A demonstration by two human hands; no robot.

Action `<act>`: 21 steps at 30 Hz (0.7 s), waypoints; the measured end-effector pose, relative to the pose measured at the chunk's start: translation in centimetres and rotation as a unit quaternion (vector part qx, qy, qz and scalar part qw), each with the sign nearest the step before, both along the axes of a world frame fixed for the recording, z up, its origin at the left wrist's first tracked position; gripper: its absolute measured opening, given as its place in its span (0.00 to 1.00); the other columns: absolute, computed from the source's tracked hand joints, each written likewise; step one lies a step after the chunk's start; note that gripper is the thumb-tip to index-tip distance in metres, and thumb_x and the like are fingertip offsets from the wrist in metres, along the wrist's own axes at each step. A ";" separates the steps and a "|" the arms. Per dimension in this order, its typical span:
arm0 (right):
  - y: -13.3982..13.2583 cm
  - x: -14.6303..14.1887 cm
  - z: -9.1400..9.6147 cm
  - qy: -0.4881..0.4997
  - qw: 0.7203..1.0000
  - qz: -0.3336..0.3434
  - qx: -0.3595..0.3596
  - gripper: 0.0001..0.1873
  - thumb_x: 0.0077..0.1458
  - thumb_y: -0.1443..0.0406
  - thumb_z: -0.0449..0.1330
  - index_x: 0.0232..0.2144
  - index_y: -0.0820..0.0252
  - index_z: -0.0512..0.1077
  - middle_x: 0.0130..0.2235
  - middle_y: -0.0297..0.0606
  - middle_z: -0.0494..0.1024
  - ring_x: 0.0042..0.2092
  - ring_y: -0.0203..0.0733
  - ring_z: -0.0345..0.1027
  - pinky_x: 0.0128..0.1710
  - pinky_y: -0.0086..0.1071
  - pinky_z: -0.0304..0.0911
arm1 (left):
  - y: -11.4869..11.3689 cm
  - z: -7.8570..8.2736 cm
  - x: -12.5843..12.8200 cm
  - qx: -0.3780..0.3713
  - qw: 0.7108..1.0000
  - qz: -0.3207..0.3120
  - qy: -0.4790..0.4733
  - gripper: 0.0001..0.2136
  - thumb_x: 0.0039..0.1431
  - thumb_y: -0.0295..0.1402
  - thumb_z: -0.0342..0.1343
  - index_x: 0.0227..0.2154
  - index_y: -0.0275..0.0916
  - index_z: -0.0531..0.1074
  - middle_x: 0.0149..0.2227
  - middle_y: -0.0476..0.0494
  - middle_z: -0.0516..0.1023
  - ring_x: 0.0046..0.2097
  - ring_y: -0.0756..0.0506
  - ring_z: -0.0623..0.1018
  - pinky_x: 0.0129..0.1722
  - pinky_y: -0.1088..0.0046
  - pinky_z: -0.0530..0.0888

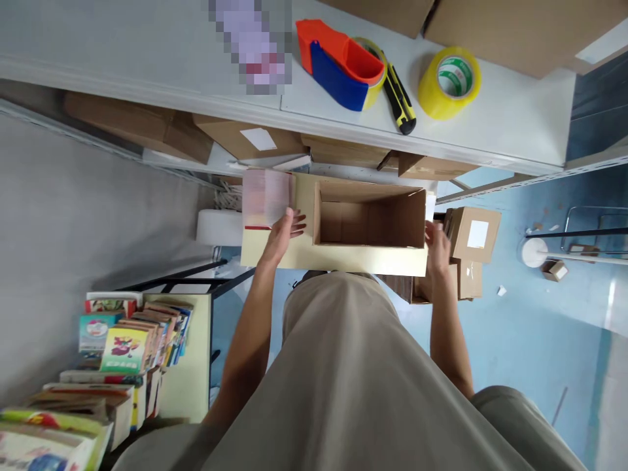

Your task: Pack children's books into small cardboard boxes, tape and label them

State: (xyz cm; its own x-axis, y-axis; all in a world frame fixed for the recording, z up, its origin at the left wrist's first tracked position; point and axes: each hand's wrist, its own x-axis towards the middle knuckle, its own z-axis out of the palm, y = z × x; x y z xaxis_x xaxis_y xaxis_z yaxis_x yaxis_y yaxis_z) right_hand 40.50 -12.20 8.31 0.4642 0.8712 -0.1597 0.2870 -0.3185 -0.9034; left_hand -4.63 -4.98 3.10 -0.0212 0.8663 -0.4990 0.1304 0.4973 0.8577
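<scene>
An open-topped cardboard box stands on a pale yellow board in front of my body. To its left, my left hand is open, fingers spread toward the box with a small gap between. Beside that hand lies a pale pink, paper-like stack with a red edge. My right hand is at the box's right end, fingers apart and slightly bent; whether they touch the wall I cannot tell. The inside of the box shows bare brown cardboard, with its flaps not visible.
On the white shelf above lie an orange-and-blue tape dispenser, a yellow-black utility knife and a yellow tape roll. Cardboard boxes are stacked at right. Books fill a table at lower left.
</scene>
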 end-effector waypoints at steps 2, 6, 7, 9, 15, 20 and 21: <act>-0.1 -0.3 2.4 -0.005 0.998 -0.053 0.041 0.36 0.76 0.38 0.54 0.58 0.60 0.84 0.62 0.57 0.85 0.65 0.55 0.82 0.70 0.61 0.73 | 1.1 -2.0 -2.5 0.034 0.995 0.033 0.087 0.32 0.74 0.61 0.58 0.62 0.38 0.80 0.64 0.26 0.84 0.66 0.29 0.83 0.71 0.46 0.78; 0.0 -4.5 9.1 -0.065 0.989 -0.043 0.123 0.26 0.79 0.45 0.58 0.58 0.53 0.85 0.61 0.49 0.86 0.65 0.56 0.83 0.68 0.62 0.76 | 4.2 -6.2 -6.6 0.057 0.954 0.042 0.291 0.40 0.65 0.48 0.70 0.73 0.30 0.71 0.82 0.16 0.60 0.84 0.20 0.58 0.85 0.37 0.52; 0.0 -6.4 10.9 -0.069 0.990 -0.019 0.124 0.23 0.78 0.46 0.60 0.58 0.51 0.85 0.60 0.48 0.87 0.64 0.56 0.83 0.66 0.61 0.78 | 5.0 -7.2 -7.2 0.044 0.947 0.041 0.314 0.44 0.64 0.47 0.71 0.76 0.27 0.67 0.84 0.14 0.53 0.86 0.18 0.51 0.85 0.35 0.48; -0.2 -11.2 14.0 -0.040 0.992 0.041 0.114 0.18 0.78 0.49 0.63 0.58 0.47 0.86 0.58 0.46 0.88 0.62 0.55 0.84 0.62 0.58 0.82 | 6.1 -9.1 -7.8 0.010 0.943 0.030 0.332 0.50 0.63 0.46 0.71 0.80 0.23 0.59 0.85 0.10 0.44 0.87 0.16 0.42 0.83 0.29 0.46; -0.4 -29.4 9.6 0.181 0.924 0.332 -0.056 0.23 0.76 0.47 0.65 0.67 0.40 0.79 0.66 0.41 0.84 0.65 0.53 0.82 0.67 0.51 0.81 | 6.3 -13.1 -7.7 0.020 0.956 -0.048 0.288 0.52 0.68 0.55 0.67 0.80 0.22 0.56 0.84 0.08 0.46 0.87 0.17 0.42 0.83 0.29 0.45; 5.4 -39.4 -5.1 0.093 0.952 0.241 -0.165 0.29 0.73 0.51 0.66 0.68 0.58 0.73 0.73 0.57 0.75 0.76 0.61 0.69 0.79 0.55 0.65 | 5.2 -14.0 -7.7 0.039 0.952 -0.110 0.282 0.44 0.70 0.48 0.65 0.77 0.21 0.62 0.83 0.09 0.52 0.88 0.24 0.47 0.85 0.38 0.46; 7.1 -40.3 -7.5 0.064 0.960 0.195 -0.190 0.28 0.74 0.54 0.65 0.68 0.61 0.73 0.73 0.60 0.74 0.78 0.61 0.66 0.80 0.53 0.62 | 5.1 -14.1 -7.9 0.046 0.952 -0.125 0.277 0.40 0.71 0.45 0.63 0.76 0.22 0.64 0.83 0.10 0.55 0.87 0.26 0.49 0.86 0.40 0.46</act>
